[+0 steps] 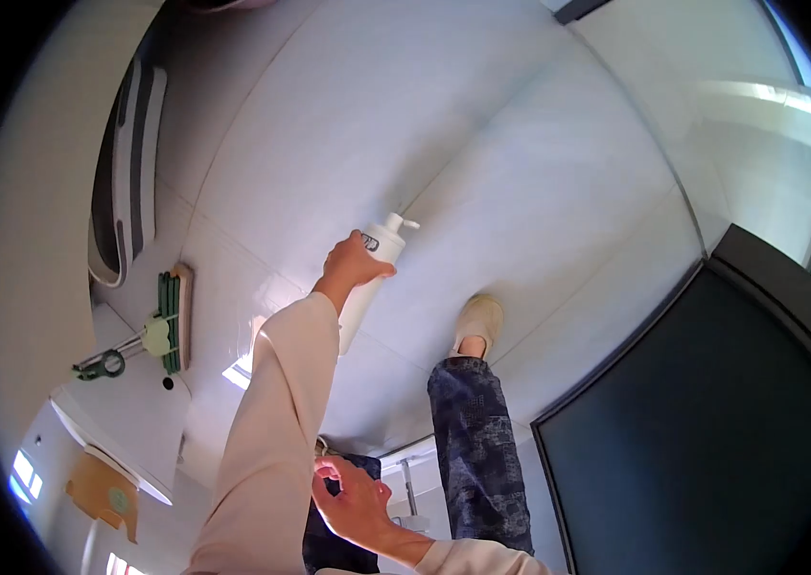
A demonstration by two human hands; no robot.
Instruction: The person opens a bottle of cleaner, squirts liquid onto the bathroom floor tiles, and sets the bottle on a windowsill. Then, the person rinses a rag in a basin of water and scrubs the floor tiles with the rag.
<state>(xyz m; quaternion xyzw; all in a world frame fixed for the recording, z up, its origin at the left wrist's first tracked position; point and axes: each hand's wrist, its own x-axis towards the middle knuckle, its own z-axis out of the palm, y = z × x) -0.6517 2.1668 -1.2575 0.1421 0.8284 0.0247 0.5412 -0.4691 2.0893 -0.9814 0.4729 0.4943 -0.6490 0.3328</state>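
Observation:
My left hand (353, 264) is wrapped round a white pump bottle (363, 299), its thumb across the front near the top. The bottle leans slightly, its white pump head (396, 223) pointing away from me, and a dark printed mark shows beside my fingers. Lower down, my right hand (358, 503) is in front of my leg, near my body. Its fingers are loosely curled with a gap to the thumb, and I see nothing in them. Both arms wear light beige sleeves.
Pale tiled floor (540, 192) spreads ahead. A green-and-white mop head (173, 321) is at left, below a grey-and-white striped object (142, 153). A large dark panel (703, 431) stands at right. My beige shoe (478, 321) is on the floor. A brown piece (104, 491) shows lower left.

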